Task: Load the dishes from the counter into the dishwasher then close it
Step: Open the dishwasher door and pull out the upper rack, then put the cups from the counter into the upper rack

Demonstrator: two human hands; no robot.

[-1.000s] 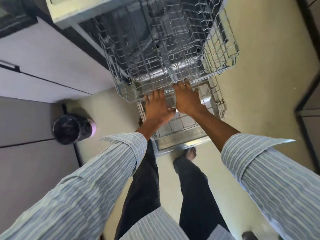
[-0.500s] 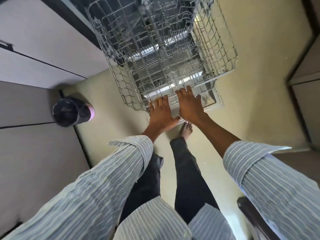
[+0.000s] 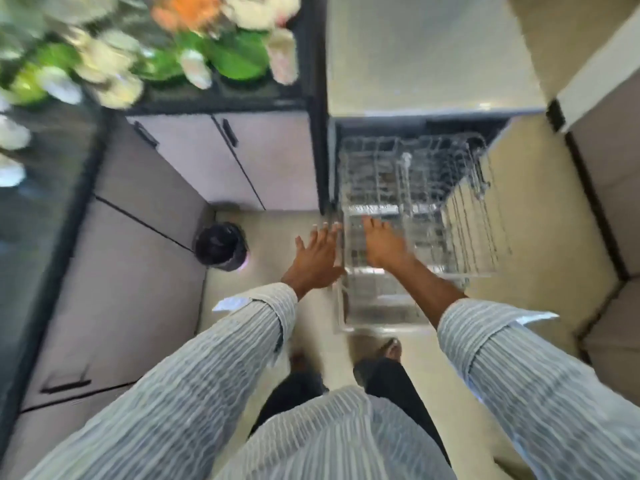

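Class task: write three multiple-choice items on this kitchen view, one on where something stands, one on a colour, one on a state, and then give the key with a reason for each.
1. Where does the dark waste bin stand?
A. On the counter
B. On the floor, beside the cabinets and left of the dishwasher
C. Inside the dishwasher rack

2. What colour are the plates among the dishes on the counter?
A. Green
B. Blue
C. Black

3. In what state is the upper rack of the dishwasher?
A. Pushed in behind a closed door
B. Pulled out and full of dishes
C. Pulled out, with no dishes visible in it

Key:
1 B: the bin sits on the pale floor at the cabinet corner.
2 A: blurred green plates lie among white pieces.
3 C: only bare wires show, and both the left hand and right hand are empty.
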